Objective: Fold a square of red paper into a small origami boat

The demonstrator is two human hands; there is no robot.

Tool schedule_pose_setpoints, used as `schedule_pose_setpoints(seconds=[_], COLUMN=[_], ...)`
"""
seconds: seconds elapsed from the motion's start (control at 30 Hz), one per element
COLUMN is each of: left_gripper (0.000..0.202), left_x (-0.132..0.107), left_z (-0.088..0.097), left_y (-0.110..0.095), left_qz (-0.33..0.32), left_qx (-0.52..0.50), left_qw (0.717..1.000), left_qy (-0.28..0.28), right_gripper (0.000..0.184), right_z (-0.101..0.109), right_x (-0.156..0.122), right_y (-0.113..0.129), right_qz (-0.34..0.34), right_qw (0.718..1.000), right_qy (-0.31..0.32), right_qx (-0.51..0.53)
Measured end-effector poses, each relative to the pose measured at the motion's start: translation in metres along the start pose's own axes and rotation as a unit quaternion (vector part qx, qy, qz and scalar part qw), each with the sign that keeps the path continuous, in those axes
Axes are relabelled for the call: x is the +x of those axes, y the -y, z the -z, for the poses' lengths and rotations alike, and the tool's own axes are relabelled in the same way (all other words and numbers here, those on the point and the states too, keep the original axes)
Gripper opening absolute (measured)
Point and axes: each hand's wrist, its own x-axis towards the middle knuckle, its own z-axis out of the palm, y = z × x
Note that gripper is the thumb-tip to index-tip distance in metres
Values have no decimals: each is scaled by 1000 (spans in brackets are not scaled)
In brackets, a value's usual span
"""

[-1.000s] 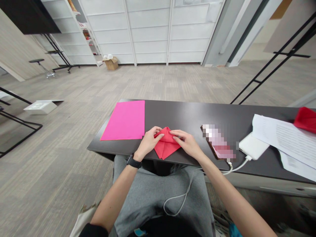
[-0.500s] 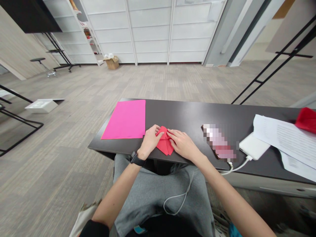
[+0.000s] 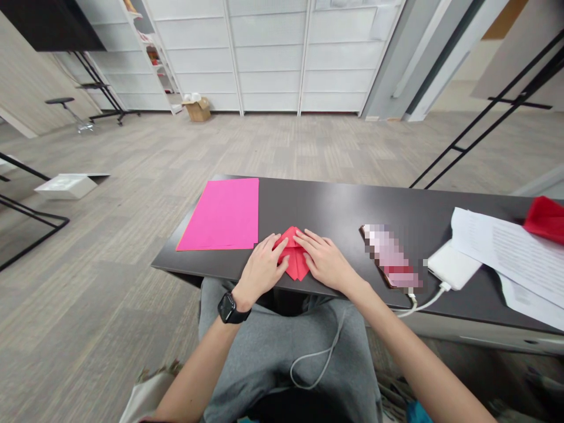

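Note:
A folded red paper [image 3: 298, 269] lies near the front edge of the dark table, its lower part showing pleated layers with pointed ends. My left hand [image 3: 262, 264] is open, with its fingers spread over the paper's left side and a black watch on the wrist. From the other side my right hand [image 3: 326, 259] rests open, its fingers stretched flat across the paper's upper right. The fingertips of both hands cover parts of the folds.
Pink paper sheets [image 3: 224, 214] lie at the table's left end. To the right are a phone [image 3: 388, 255], blurred in the picture, a white power bank [image 3: 453, 263] with a cable, printed sheets [image 3: 506, 238] and a red object [image 3: 545, 218]. The dark tabletop [image 3: 326, 202] extends behind my hands.
My left hand has turned from a pinch at the paper's upper left edge to lying spread on it. My right fingers have shifted slightly up and left over the paper.

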Motion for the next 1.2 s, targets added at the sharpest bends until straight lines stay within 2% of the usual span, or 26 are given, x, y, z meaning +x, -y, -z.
schedule_pose_setpoints(seconds=[0.2,0.37,0.6,0.87,1.03,1.2], left_gripper=[41,41,42,45,43,43], left_x=[0,0,1,2,2,2], left_z=[3,2,3,2,3,2], left_y=[-3,-2,-3,-3,-4,-4], left_qz=[2,1,-7,-1,-4,-21], left_qx=[13,10,-10,-8,5,23], left_qw=[1000,1000,1000,1000,1000,999], left_qy=[2,1,9,16,20,16], right_gripper=[51,56,51,59,56,63], right_z=[-2,-4,1,-2,-5,-5], right_x=[1,1,9,12,9,9], right_y=[-2,-3,-4,-6,-7,-7], right_qz=[16,20,47,58,64,68], right_qw=[1000,1000,999,998,997,997], right_qy=[9,5,13,-1,12,31], right_qx=[-11,8,7,38,31,12])
